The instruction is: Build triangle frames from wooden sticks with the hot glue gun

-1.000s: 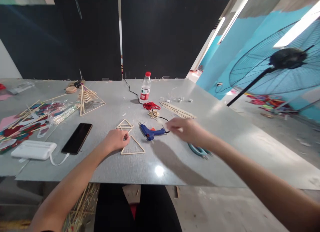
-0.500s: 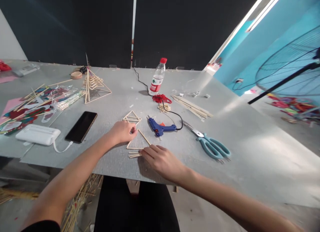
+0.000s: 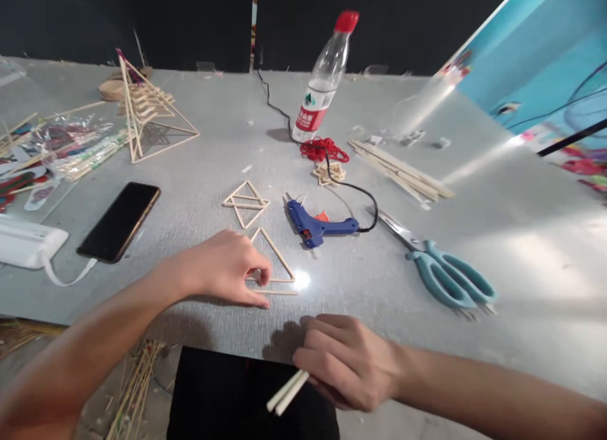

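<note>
Left hand is resting low on the grey worktop, fingers drawn together and pinching the lower left corner of a flat stick triangle. The thumb tip is bearing against a single loose stick lying just below and parallel to the triangle's base. The triangle is lying flat near the front edge of the worktop, directly in front of the person.

Right hand is hanging at the front edge, partly off the worktop, fingers curled shut around two pale sticks. Their ends are sticking out to the lower left, over the person's dark lap.

A second stack of stick triangles is lying just beyond the first, apart from it. A blue glue gun is lying on its side to the right of both, its black cord running back past a water bottle with a red cap. A red cord is sitting at the bottle's foot, with a small stick star just in front of it. Teal-handled scissors are lying to the right of the glue gun, and a bundle of long sticks beyond them.

On the left, a black phone is lying face up, cabled to a white power bank. A stick pyramid is standing at the far left.
</note>
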A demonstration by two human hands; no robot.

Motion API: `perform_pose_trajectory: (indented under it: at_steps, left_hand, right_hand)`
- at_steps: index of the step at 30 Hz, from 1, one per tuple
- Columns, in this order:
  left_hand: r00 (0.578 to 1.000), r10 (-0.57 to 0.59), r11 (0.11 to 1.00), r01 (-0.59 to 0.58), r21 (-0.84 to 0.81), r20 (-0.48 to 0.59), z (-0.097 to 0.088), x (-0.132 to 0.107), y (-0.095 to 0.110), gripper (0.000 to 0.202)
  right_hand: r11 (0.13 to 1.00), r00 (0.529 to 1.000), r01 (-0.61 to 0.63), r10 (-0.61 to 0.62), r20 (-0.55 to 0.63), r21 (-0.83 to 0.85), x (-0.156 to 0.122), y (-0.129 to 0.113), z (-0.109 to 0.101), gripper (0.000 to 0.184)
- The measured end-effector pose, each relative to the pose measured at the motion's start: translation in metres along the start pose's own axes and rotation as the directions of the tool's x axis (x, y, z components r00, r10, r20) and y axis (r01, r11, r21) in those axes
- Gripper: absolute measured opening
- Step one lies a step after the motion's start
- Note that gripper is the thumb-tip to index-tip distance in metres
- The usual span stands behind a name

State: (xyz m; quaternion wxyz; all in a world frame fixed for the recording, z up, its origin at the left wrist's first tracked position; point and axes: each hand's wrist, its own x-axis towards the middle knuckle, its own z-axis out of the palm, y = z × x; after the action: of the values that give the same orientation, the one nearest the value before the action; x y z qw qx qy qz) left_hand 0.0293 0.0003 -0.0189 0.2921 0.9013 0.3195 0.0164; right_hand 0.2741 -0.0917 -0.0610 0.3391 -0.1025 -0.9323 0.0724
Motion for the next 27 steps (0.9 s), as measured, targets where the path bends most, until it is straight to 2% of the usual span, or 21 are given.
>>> perform_pose_trajectory:
  at_steps: [4, 9, 16, 21, 27]
  left_hand:
    - [0.996, -0.045, 0.998, 0.043, 0.035, 0.076, 0.003, -0.001, 0.008, 0.017]
    - [0.993, -0.083, 0.996, 0.079, 0.052, 0.085, -0.001, -0.005, 0.013, 0.012]
    - [0.964, -0.248, 0.968, 0.242, 0.065, 0.1, -0.013, -0.011, 0.016, 0.005]
    - [0.974, -0.213, 0.975, 0.208, 0.073, 0.078, -0.017, -0.009, 0.019, 0.006]
    - [0.958, -0.269, 0.959, 0.276, -0.07, 0.096, -0.014, -0.009, 0.013, 0.014]
  right_hand:
    - [0.997, 0.998, -0.044, 0.042, 0.039, 0.061, -0.004, 0.001, -0.002, 0.015]
    - [0.991, 0.995, -0.087, 0.082, 0.057, 0.101, -0.004, 0.002, -0.003, 0.014]
    - [0.989, 0.989, -0.13, 0.125, 0.073, 0.068, -0.004, 0.002, -0.003, 0.011]
    - [0.967, 0.962, -0.255, 0.252, 0.107, 0.015, -0.003, 0.002, -0.001, 0.009]
    - [0.965, 0.961, -0.263, 0.261, 0.097, 0.008, -0.003, 0.0, 0.0, 0.011]
